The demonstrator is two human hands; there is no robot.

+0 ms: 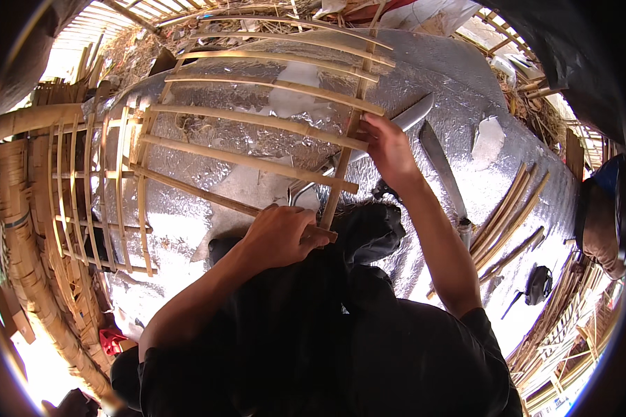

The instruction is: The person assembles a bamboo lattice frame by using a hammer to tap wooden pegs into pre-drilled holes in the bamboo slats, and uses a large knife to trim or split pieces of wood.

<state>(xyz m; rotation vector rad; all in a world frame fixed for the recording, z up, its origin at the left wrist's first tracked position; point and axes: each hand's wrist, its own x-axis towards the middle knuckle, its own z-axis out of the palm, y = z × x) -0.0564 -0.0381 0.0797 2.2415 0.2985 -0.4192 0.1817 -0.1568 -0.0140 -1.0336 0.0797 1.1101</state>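
Two-handed, you braced the frame (278, 124) over the silver sheet (459, 80), left hand (282, 235) pinching its near corner, right hand (391, 154) at its rail (341, 167), grip unclear; even pressure likely kept joints square.

Sheet (466, 69): bright silver, crinkled, with whitish patches (489, 141), one toward its right edge. Slatted frame (257, 120): straw-tan, striped pale across the silver. Second lattice (117, 174), left edge: paler tan, crosshatched. Blades (444, 170): grey. Strips (511, 215), right edge: tan, streaked brown. Small strapped object (538, 285), near-right edge: black. Clothing (292, 326): black.
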